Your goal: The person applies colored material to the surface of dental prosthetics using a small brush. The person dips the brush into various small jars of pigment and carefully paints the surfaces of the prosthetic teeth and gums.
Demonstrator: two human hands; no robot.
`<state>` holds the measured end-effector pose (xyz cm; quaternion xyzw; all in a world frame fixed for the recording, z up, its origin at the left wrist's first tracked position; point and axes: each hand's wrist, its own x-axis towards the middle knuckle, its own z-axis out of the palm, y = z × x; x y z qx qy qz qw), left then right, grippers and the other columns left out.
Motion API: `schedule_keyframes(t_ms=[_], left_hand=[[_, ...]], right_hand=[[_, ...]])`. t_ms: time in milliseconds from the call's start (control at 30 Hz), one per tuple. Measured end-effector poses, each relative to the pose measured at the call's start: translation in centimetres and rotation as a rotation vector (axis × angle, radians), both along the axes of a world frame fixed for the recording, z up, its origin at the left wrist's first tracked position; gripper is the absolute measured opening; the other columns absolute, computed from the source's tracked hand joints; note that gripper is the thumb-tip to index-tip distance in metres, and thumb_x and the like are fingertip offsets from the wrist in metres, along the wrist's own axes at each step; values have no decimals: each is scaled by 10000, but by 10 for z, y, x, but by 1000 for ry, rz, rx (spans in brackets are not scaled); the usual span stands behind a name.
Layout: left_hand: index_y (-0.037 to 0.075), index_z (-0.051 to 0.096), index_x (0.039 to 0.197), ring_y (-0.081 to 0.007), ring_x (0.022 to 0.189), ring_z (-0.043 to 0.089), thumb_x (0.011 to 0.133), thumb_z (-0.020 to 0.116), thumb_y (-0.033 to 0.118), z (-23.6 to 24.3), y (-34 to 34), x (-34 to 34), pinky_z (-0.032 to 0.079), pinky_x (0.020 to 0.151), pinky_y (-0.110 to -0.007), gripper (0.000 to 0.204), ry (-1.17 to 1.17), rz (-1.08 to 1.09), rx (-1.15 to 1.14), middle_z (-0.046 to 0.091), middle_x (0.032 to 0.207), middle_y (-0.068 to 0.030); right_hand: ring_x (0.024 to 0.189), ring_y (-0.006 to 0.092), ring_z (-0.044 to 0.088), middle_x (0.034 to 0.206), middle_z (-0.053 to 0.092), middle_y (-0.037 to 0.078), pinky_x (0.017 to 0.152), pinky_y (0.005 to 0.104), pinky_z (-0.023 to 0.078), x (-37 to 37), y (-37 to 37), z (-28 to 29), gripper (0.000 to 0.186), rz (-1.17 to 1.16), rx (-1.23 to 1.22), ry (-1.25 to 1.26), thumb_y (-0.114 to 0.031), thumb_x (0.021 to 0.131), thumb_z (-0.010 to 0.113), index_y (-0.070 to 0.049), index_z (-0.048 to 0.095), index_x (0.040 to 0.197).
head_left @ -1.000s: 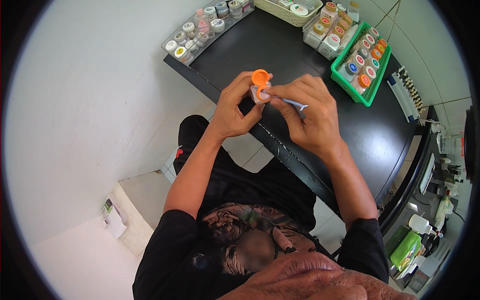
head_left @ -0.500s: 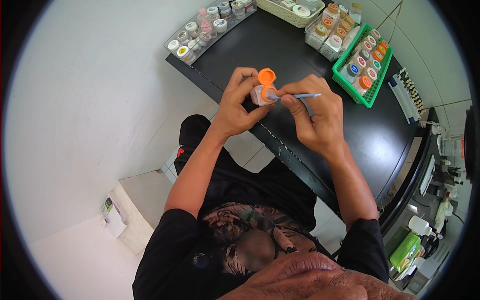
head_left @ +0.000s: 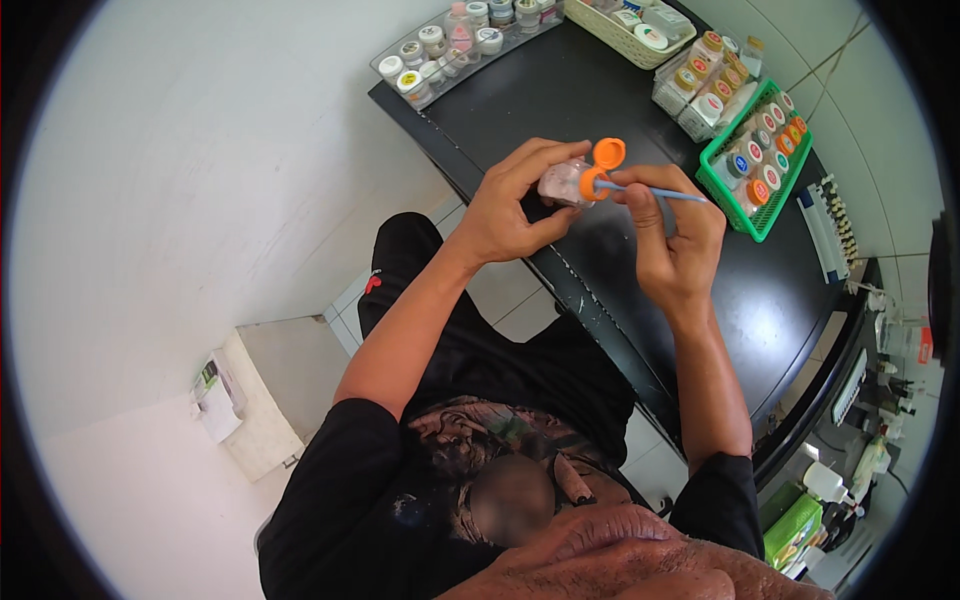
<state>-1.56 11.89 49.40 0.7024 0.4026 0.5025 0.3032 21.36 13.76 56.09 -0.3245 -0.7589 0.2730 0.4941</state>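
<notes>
A small clear jar (head_left: 563,184) with pale pinkish contents lies tilted on its side in my left hand (head_left: 505,212), whose fingers and thumb are wrapped around it. Its orange flip lid (head_left: 609,153) stands open, with the mouth facing my right hand (head_left: 682,245). Pinched between that hand's thumb and fingers is a thin blue-grey stick-like tool (head_left: 668,193). The tool's far end is inside the jar's mouth, so its tip is hidden. Both hands are above the near edge of the black table (head_left: 480,130).
A clear tray (head_left: 425,103) of small white-lidded jars stands at the far left. Along the back are a cream basket (head_left: 612,38), a clear bin (head_left: 690,122) of gold-capped bottles and a green basket (head_left: 716,192) of capped jars. A blue-white strip holder (head_left: 822,235) lies farther right.
The jar has tipped from nearly upright toward its side, its mouth turning right. The tool now reaches into it more level. Both hands appear farther right in the view, which has itself shifted.
</notes>
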Motion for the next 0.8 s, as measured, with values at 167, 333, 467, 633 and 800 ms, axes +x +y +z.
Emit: schedule_keyframes(t_ms=[167, 333, 467, 633, 800], left_hand=[[49, 619, 1575, -234, 1246, 742, 883, 945, 78, 1, -2, -1, 577, 1087, -380, 765, 48, -4, -42, 743, 1386, -133], [55, 530, 1601, -206, 1263, 747, 912, 944, 47, -8, -3, 3, 588, 1078, -360, 804, -171, -17, -157, 758, 1372, -149], [35, 548, 1540, -189, 1273, 742, 918, 930, 15, -12, -2, 2, 591, 1071, -348, 730, -139, -32, -156, 752, 1402, -143], [29, 595, 1536, -167, 1214, 735, 933, 911, 8, -10, -3, -1, 593, 1033, -329, 681, -151, -51, -179, 724, 1393, -104], [29, 624, 1570, -132, 1159, 717, 931, 901, -10, -8, -2, -2, 592, 947, -295, 698, -129, -74, -142, 682, 1368, -63]], right_hand=[[840, 185, 776, 968, 815, 121, 759, 322, 574, 2, 1, -3, 141, -6, -102, 23, -90, 1110, 742, 30, 813, 1127], [827, 155, 755, 963, 812, 110, 740, 301, 569, 3, -1, -4, 196, -14, -126, 113, -122, 1143, 708, 45, 810, 1138], [804, 134, 727, 986, 809, 108, 723, 291, 567, 7, 0, -2, 226, 30, -226, 14, -147, 1162, 692, 46, 808, 1155], [833, 103, 707, 1037, 813, 92, 714, 261, 551, 9, -2, -3, 242, 4, -250, 142, -162, 1184, 664, 36, 803, 1198], [805, 82, 666, 1051, 811, 86, 695, 239, 521, 9, 0, -5, 247, 128, -353, 177, -161, 1195, 646, 31, 795, 1237]])
